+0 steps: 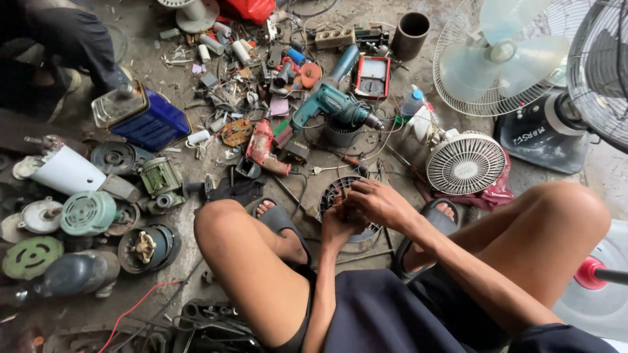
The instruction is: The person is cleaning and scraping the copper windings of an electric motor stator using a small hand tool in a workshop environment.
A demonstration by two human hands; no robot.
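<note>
The fingers of the right hand (378,201) curl down over the top of a round, dark slotted fan housing (345,210) that lies on the concrete floor (196,167) between the person's feet. The left hand (340,225) presses against the same housing from the near side, its fingers bent and closed on the rim; what exactly they pinch cannot be told, since the hands cover it. Both hands touch each other over the part. Just beyond the housing lies a teal power drill (333,106), with a red drill (263,147) to its left and a red-framed meter (371,77) behind it. A small white fan (466,163) lies to the right, near a large pedestal fan head (500,55). A blue tin (147,117) and several motors (88,212) lie well to the left.
</note>
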